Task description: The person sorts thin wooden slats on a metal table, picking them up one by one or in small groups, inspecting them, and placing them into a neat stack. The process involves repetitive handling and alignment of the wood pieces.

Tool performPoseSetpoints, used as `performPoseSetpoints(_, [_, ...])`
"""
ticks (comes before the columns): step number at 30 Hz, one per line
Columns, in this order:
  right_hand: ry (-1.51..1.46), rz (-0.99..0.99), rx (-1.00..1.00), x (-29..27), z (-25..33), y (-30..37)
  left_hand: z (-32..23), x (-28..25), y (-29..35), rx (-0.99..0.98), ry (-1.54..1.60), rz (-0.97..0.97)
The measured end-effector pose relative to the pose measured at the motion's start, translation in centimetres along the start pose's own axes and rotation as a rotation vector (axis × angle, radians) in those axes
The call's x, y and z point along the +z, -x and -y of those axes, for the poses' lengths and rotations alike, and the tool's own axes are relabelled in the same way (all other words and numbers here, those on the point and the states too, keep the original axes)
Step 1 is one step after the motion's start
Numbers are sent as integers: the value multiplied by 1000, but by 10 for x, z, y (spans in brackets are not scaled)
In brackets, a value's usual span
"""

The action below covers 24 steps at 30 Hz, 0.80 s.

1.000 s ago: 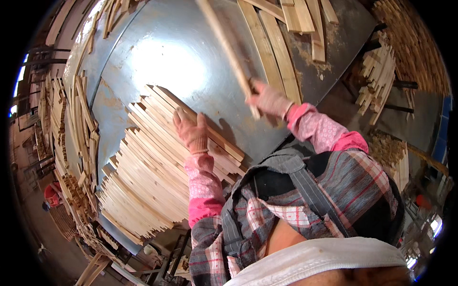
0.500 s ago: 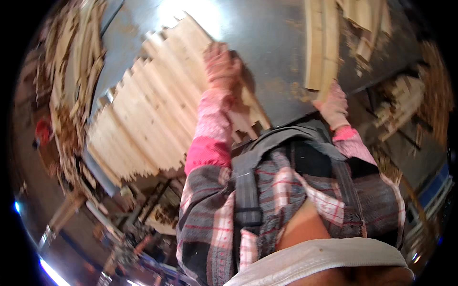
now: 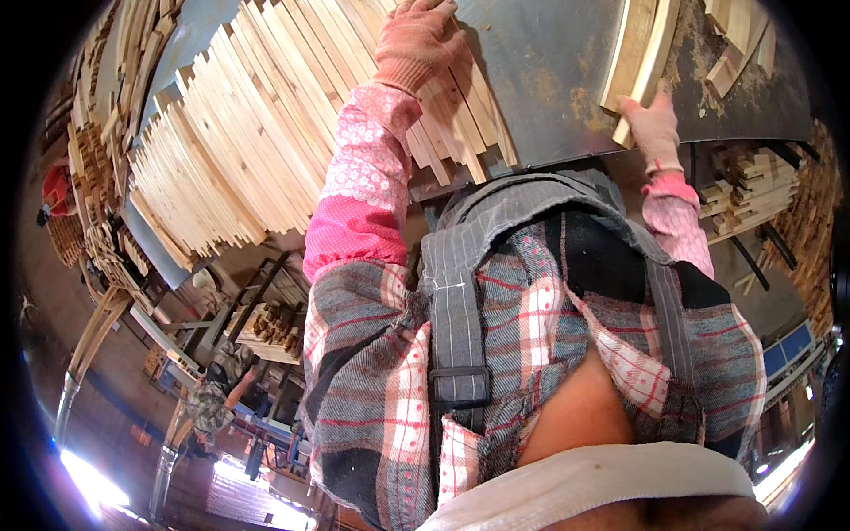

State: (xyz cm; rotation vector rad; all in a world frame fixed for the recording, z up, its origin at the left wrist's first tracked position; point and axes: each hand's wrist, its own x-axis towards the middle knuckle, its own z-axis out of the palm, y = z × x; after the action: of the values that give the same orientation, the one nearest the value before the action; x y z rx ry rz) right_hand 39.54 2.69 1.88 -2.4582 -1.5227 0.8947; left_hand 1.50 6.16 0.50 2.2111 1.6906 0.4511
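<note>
A row of pale wooden strips (image 3: 239, 133) lies side by side on a dark metal tabletop (image 3: 540, 106). My left hand (image 3: 416, 44), in a pinkish glove, rests on the strips near the row's right end, its fingers stretched forward and the thumb apart. On the right, my right hand (image 3: 653, 128), also gloved, grips the near end of a slightly curved wooden strip (image 3: 653, 62), with the thumb on its left side. Against that strip's left side lies another strip (image 3: 627, 53) on the tabletop. Patterned pink sleeves cover both my forearms.
Short wood pieces (image 3: 739, 49) lie at the tabletop's far right. Stacked wood (image 3: 753, 195) stands below its right edge, and more strips (image 3: 97, 133) are piled at far left. A person in camouflage clothing (image 3: 211, 403) is at the lower left, beyond a metal frame.
The view has shifted, so the row sits higher in it. My left hand remains on the strips. The strip in my right hand now stands slightly angled away from its neighbour.
</note>
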Motion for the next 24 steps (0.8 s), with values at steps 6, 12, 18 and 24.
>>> performPoseSetpoints(6, [211, -210, -209, 9, -17, -35, 20, 8, 0, 87, 43, -68])
performPoseSetpoints(12, [449, -46, -32, 18, 44, -45, 30, -31, -9, -357, 459, -98])
performPoseSetpoints(18, [-303, 199, -158, 16, 41, -20, 70, -61, 28, -503, 851, -416])
performPoseSetpoints(24, [-794, 983, -110, 58, 61, 35, 37, -84, 9, -475, 858, -523])
